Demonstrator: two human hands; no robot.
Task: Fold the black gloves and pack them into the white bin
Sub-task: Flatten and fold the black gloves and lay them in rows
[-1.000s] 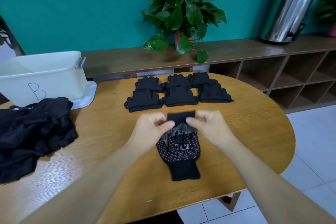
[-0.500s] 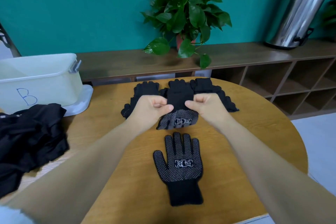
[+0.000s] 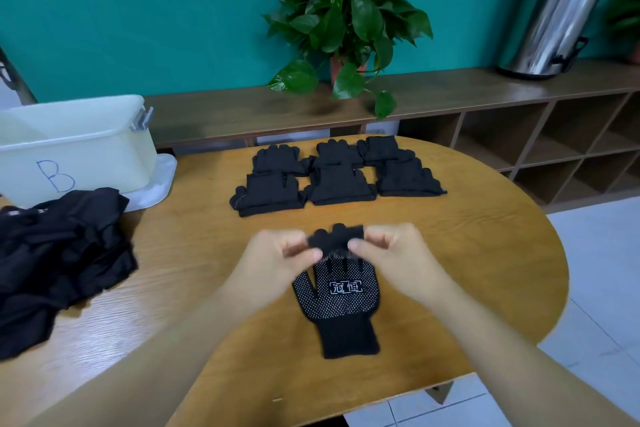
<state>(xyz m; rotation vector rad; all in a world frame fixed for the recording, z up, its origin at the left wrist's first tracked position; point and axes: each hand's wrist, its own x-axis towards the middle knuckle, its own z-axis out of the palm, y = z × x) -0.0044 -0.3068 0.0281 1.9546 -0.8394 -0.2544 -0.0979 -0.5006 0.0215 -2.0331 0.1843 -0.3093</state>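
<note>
A black glove [image 3: 337,302] with white grip dots and a white label lies flat on the wooden table [image 3: 485,253], cuff toward me. Just over its finger end, my left hand [image 3: 277,260] and my right hand [image 3: 391,253] each pinch a second black glove [image 3: 339,236]; only its bunched fingertips show between my thumbs. Several folded black gloves [image 3: 332,180] sit in two rows farther back. The white bin [image 3: 79,149], marked "B", stands at the far left.
A loose heap of unfolded black gloves [image 3: 59,253] covers the left of the table, in front of the bin. A white lid [image 3: 162,177] lies under the bin. Behind the table runs a low wooden shelf [image 3: 450,97] with a potted plant [image 3: 346,17] and a steel urn [image 3: 554,10].
Both hands have brought the pinched glove back toward me, from above the folded rows down to the fingertips of the glove lying flat.
</note>
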